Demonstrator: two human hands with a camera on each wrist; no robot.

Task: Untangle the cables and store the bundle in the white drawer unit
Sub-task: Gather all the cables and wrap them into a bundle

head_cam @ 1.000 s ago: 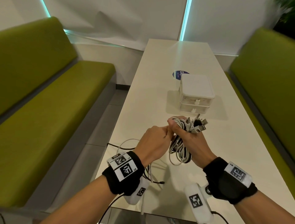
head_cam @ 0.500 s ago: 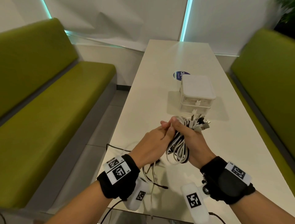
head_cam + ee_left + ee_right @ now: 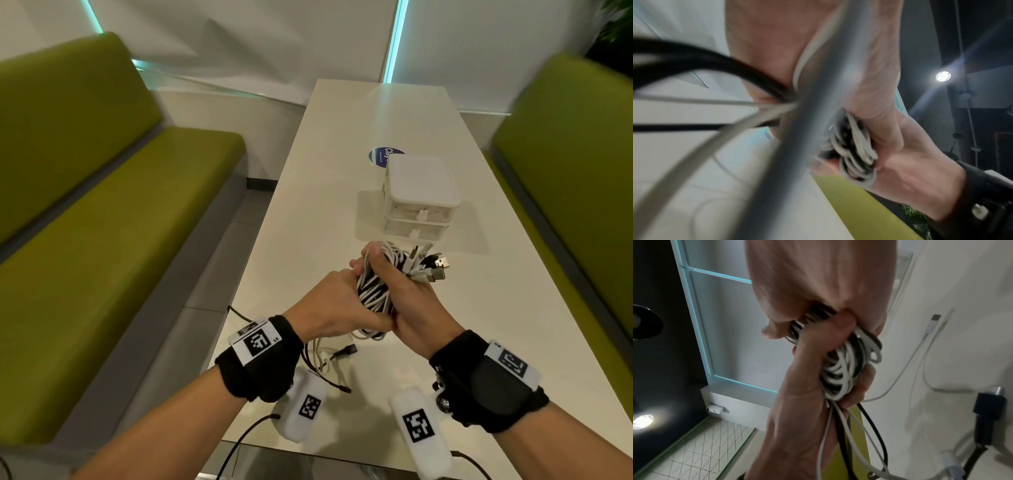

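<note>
Cables (image 3: 373, 291) sit gathered into a coil of white and black loops at the centre of the head view, held above the tabletop (image 3: 342, 192) between both hands. Our right hand (image 3: 414, 308) has its fingers wrapped round the coil, with the plug ends (image 3: 428, 269) fanning out past its knuckles toward the right. Our left hand (image 3: 337, 305) closes on the same bundle from the left side, and loose tails (image 3: 329, 356) hang from under it down to the tabletop near the lower centre of the frame.

We judge the step in hand to be the gathering: the coil is mostly formed, but several strands still trail free, so the bundle is not yet ready to store. The next move calls for drawing those tails up into the loops while the right hand keeps its grip, then freeing one hand for a drawer.

White drawer unit (image 3: 421, 198) stands just beyond the plugs, slightly right of centre, with both drawers closed as far as we can tell. That is the main obstacle: a drawer must be pulled open by its small knob before anything goes in. A blue round sticker (image 3: 380, 157) lies behind the unit. Green benches (image 3: 102, 240) flank the tabletop at left and right. The trailing ends could snag on the tabletop edge.
</note>
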